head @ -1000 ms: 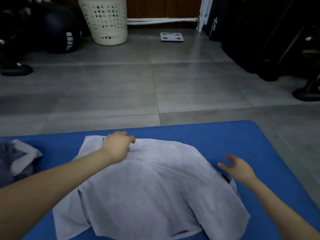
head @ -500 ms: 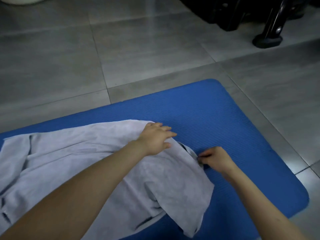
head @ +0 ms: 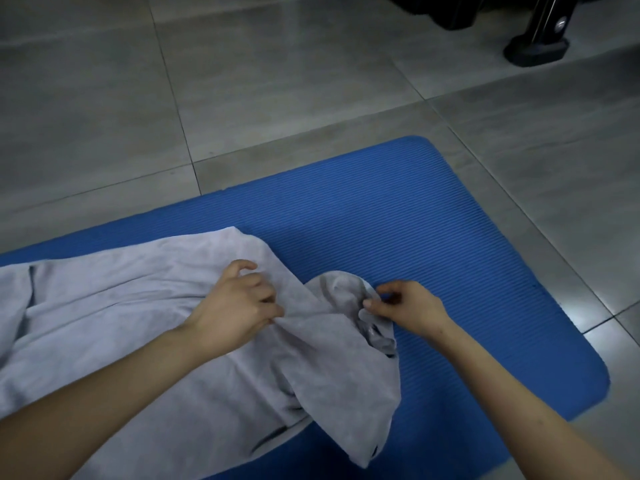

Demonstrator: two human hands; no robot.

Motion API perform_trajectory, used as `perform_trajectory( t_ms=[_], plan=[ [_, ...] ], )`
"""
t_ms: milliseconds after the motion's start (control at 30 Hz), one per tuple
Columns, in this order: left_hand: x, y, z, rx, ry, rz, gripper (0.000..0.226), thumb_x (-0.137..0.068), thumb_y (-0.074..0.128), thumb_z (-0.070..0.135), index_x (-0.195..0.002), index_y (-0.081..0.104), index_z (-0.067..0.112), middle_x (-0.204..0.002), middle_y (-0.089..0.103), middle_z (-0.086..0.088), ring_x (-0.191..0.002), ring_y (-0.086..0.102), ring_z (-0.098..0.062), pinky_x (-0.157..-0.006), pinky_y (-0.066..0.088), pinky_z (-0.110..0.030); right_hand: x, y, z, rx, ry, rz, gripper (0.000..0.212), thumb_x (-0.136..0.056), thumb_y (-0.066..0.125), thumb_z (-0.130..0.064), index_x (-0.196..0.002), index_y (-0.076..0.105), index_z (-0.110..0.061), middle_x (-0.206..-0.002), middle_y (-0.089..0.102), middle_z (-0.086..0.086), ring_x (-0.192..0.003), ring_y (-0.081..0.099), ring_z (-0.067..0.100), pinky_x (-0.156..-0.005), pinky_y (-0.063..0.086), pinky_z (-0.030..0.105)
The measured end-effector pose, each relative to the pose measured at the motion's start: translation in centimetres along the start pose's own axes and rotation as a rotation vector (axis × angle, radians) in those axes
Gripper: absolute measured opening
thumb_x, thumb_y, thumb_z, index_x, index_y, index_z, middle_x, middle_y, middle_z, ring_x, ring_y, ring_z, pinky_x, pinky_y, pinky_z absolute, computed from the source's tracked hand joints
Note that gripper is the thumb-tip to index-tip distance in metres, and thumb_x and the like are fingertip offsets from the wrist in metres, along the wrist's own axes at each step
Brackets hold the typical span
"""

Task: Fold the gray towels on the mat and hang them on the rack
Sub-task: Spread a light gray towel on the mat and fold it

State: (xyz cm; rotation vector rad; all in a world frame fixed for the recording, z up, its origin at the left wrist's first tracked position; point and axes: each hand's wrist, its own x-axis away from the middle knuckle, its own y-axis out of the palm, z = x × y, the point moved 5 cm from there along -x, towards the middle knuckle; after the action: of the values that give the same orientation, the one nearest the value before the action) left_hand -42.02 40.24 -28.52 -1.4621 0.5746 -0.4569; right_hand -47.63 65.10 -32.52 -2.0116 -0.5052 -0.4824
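Observation:
A rumpled gray towel [head: 138, 306] lies spread over the left part of the blue mat [head: 433, 220]. My left hand [head: 239, 306] rests on the towel near its right end, thumb and fingers pinching a fold of cloth. My right hand [head: 401, 306] pinches the towel's bunched right edge, which is lifted into a small hump. The towel's lower right corner hangs loose toward the mat's near edge. No rack is in view.
Gray floor tiles [head: 277, 81] surround the mat. A black equipment foot [head: 536, 50] stands on the floor at the top right. The mat's rounded right corner [head: 595, 382] lies close to my right forearm.
My view has shifted further right and down. My left hand went from lying flat on the towel to pinching a fold. My right hand has lifted the towel's right edge into a hump.

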Motion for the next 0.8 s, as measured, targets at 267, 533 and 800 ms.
perform_trajectory(
  t_ms=[267, 533, 800],
  plan=[
    [0.7, -1.2, -1.4, -0.012, -0.045, 0.02, 0.029, -0.079, 0.045, 0.025, -0.074, 0.073, 0.026, -0.067, 0.063, 0.01, -0.061, 0.061, -0.014, -0.088, 0.033, -0.031, 2.0, -6.8, -0.5, -0.326, -0.084, 0.448, 0.004, -0.079, 0.071, -0.031, -0.075, 0.072, -0.029, -0.074, 0.07, -0.012, -0.077, 0.066, 0.013, -0.08, 0.052, 0.043],
    [-4.8, -4.5, -5.5, -0.182, -0.542, 0.06, 0.018, -0.054, 0.072, 0.007, -0.07, 0.069, 0.016, -0.064, 0.062, -0.006, -0.059, 0.058, -0.029, -0.074, 0.039, -0.037, -1.5, -18.1, -2.0, -0.721, -0.171, 0.866, 0.033, -0.085, 0.059, -0.039, -0.112, 0.067, -0.02, -0.091, 0.068, -0.006, -0.087, 0.064, 0.011, -0.087, 0.053, 0.041],
    [-4.5, -1.1, -2.1, 0.006, -0.585, -0.084, 0.035, -0.072, 0.075, 0.023, -0.107, 0.07, 0.02, -0.098, 0.065, -0.008, -0.09, 0.059, -0.031, -0.093, 0.036, -0.043, -1.6, -8.1, 3.6, -0.139, 0.133, 0.585, 0.048, -0.089, 0.056, -0.044, -0.13, 0.051, -0.019, -0.12, 0.063, 0.004, -0.109, 0.059, 0.026, -0.101, 0.035, 0.045]
  ],
)
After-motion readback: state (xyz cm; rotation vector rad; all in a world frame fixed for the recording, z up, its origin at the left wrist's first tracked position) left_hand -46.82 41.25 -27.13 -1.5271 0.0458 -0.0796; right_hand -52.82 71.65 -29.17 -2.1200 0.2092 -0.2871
